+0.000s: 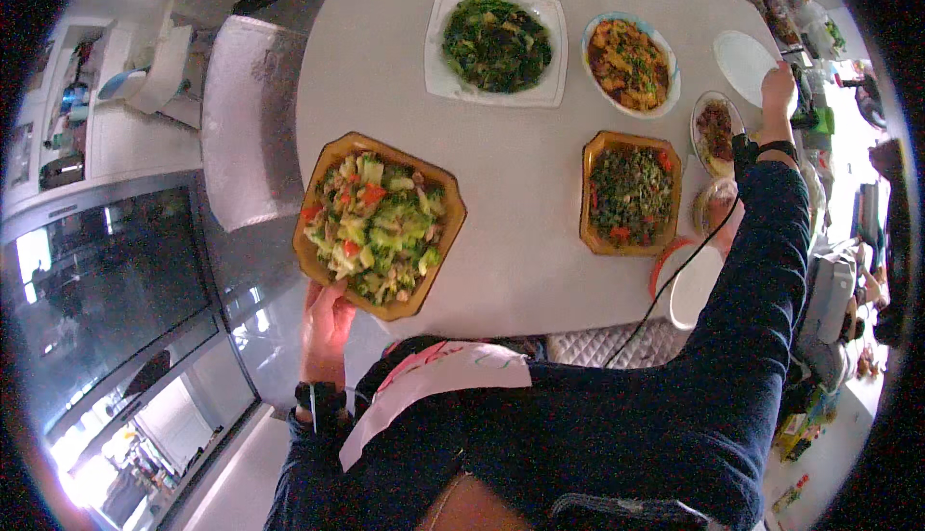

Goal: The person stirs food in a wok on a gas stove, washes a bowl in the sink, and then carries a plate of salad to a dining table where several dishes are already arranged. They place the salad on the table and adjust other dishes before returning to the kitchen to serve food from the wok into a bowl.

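My left hand (329, 321) grips the near rim of an amber glass dish (454, 216), the thumb over its edge. In that dish lies a stir-fry (379, 224) of chopped green vegetables with red pieces. The dish is over the table's near left edge; whether it rests there is hard to tell. Reaching far to the right, my right hand (779, 90) holds the edge of a white oval plate (744, 65) with nothing on it. The hand covers part of that plate's edge. Beside my right forearm is a small oval dish (697, 133) of browned food.
The pale table (506, 198) carries a square white plate (434, 61) of greens, a bowl (676, 94) of orange-brown food and another amber dish (587, 220). A red-rimmed white bowl (694, 292) stands near my right arm. A dark cable (654, 303) hangs across it. A covered chair (238, 119) stands left.
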Demonstrator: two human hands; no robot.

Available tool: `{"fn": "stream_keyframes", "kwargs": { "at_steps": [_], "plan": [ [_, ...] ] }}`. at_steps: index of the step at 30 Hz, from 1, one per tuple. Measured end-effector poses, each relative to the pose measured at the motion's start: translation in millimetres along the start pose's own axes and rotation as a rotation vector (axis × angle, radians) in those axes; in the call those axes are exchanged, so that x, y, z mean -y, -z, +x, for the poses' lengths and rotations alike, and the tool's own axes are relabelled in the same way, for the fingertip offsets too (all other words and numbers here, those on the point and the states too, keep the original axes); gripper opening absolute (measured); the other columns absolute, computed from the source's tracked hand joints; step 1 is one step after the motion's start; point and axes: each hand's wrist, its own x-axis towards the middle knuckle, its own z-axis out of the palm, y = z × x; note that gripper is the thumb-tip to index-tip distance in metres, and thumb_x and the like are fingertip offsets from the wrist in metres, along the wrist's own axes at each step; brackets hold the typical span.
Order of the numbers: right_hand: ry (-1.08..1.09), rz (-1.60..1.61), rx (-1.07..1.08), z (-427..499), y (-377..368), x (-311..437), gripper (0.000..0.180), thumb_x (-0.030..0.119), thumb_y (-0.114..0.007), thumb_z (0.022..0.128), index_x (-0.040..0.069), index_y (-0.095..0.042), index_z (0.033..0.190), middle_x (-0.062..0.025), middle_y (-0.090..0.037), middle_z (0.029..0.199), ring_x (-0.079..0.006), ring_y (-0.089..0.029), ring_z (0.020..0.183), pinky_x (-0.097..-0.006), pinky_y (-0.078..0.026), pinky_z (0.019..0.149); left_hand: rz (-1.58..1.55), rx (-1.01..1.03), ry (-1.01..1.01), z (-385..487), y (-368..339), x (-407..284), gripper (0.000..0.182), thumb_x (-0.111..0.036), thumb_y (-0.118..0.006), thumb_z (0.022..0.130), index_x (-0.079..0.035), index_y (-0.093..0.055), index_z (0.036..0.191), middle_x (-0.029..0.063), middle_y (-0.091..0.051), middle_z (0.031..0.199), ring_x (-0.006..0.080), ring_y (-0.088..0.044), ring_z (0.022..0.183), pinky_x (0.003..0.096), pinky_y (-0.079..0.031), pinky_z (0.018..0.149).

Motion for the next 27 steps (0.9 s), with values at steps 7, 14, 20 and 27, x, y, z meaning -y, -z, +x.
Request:
{"fn": "stream_keyframes", "kwargs": {
  "at_steps": [7, 14, 20, 27],
  "plan": [
    [-0.002, 0.45, -0.429, -88, 127, 20, 0.023, 0.017, -0.045, 0.086, 0.012, -0.061, 0.101, -0.0134, -0.063, 0.077, -0.0277, -0.061, 0.067, -0.0399, -0.05, 0.057, -0.011, 0.071, 0.063, 16, 20, 10, 0.044, 0.003, -0.046, 0.084, -0.002, -0.04, 0.127, 0.0109, -0.05, 0.124, 0.0249, -0.053, 0.109, 0.0379, -0.051, 0.083],
    [0.286, 0.838, -0.072, -250, 183, 195, 0.019, 0.01, -0.046, 0.083, 0.008, -0.061, 0.094, -0.0155, -0.062, 0.09, -0.0334, -0.061, 0.083, -0.0418, -0.051, 0.072, 0.079, 0.11, 0.109, 26, 22, 4, 0.052, 0.003, -0.048, 0.081, -0.008, -0.036, 0.13, 0.0089, -0.05, 0.122, 0.0246, -0.055, 0.106, 0.0376, -0.051, 0.081],
    [0.456, 0.834, -0.23, -346, 161, 227, 0.021, 0.004, -0.058, 0.068, 0.008, -0.056, 0.088, -0.0075, -0.058, 0.092, -0.0267, -0.053, 0.094, -0.0393, -0.04, 0.084, 0.041, 0.086, 0.062, 27, 24, 13, 0.05, 0.001, -0.051, 0.081, -0.009, -0.039, 0.128, 0.0081, -0.052, 0.12, 0.0238, -0.055, 0.105, 0.0366, -0.051, 0.079],
    [0.58, 0.89, 0.041, -410, 126, 242, 0.044, 0.011, -0.068, 0.065, 0.007, -0.055, 0.107, -0.0072, -0.055, 0.114, -0.0258, -0.05, 0.106, -0.038, -0.037, 0.094, -0.093, 0.16, 0.045, 31, 30, 22, 0.047, 0.002, -0.05, 0.083, -0.008, -0.041, 0.128, 0.0086, -0.051, 0.122, 0.0243, -0.054, 0.107, 0.0353, -0.052, 0.078]
  ]
}}
